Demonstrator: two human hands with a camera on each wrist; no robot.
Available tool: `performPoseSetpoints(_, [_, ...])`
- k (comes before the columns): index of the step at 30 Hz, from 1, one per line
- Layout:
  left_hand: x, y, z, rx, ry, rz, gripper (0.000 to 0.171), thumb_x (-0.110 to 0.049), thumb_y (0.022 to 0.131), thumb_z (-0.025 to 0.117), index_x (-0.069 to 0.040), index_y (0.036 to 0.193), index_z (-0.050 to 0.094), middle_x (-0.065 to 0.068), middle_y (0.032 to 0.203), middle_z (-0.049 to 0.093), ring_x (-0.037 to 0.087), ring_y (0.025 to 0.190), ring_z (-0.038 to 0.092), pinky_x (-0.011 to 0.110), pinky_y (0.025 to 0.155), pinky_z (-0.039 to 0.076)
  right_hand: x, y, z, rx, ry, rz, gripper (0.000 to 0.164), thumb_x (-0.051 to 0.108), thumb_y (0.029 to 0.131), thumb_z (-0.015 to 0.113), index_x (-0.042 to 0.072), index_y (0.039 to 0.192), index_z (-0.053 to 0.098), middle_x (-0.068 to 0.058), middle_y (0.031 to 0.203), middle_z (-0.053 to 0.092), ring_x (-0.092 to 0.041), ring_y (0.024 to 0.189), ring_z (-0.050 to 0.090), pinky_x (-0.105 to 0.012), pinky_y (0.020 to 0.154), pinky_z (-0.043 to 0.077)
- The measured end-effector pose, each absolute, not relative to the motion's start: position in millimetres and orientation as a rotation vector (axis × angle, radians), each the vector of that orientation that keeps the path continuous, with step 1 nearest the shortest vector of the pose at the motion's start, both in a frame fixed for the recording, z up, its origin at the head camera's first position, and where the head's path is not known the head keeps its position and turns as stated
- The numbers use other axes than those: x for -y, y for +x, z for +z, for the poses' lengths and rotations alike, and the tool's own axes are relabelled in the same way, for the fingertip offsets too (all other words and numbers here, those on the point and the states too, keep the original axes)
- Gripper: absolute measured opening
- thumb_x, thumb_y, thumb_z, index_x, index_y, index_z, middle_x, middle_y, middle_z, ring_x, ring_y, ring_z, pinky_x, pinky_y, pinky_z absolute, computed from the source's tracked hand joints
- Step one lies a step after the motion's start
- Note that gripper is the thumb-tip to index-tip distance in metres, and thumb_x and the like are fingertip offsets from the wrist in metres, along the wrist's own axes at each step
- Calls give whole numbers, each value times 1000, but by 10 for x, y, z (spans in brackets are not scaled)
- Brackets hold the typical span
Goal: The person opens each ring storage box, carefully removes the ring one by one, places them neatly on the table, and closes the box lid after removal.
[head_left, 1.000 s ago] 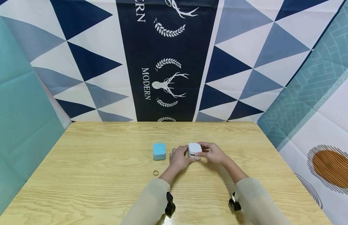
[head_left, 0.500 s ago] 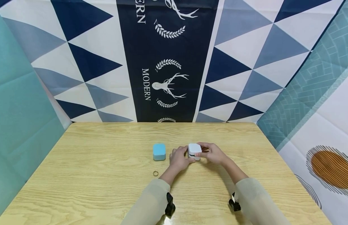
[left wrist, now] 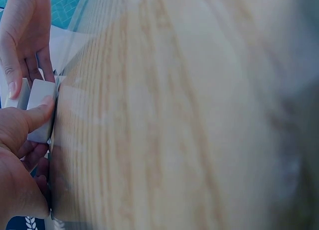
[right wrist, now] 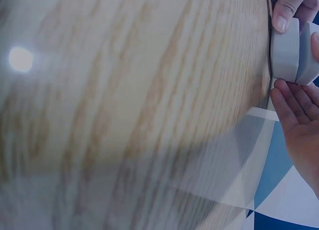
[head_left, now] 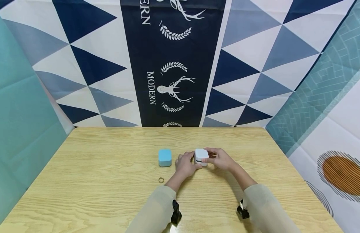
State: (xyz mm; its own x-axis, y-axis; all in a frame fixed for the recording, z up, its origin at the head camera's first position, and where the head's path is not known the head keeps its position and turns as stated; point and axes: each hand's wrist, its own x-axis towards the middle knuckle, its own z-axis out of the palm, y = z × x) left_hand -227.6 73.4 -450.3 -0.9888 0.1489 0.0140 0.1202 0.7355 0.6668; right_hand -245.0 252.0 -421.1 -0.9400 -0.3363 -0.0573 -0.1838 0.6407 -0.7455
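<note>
A small white box (head_left: 201, 153) with rounded corners stands on the wooden table, between my two hands. My left hand (head_left: 185, 164) grips its lower part (left wrist: 40, 130) from the left, thumb on the near side. From the right, my right hand (head_left: 222, 159) pinches the lid (right wrist: 308, 63), its thumb on the front. The lid is tilted, and a dark gap shows between it and the base on the near side. To the left of my left hand sits a light blue box (head_left: 164, 158) of similar shape. A gold-coloured ring (head_left: 161, 182) lies nearer to me. The white box's inside is hidden.
The wooden table (head_left: 95, 181) reaches back to a patterned fabric wall (head_left: 174, 48). Teal fabric (head_left: 22, 113) hangs at the left, and printed fabric (head_left: 334, 123) borders the right. Black devices (head_left: 176, 212) are strapped at both sleeves.
</note>
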Motion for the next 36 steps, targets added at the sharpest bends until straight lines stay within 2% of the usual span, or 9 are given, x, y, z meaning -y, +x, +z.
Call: performPoseSetpoints(36, [-736,-2254,-4474,-2886,217,1102,66,-40,78,73,-15,135,52,1,130,57,23,105,49,37,85,36,-2528,-2470,-4195,-2652,-389,-1175,60,33,83,69,-1,129,53,-13,110,65,-23,101,60,-35,83,48])
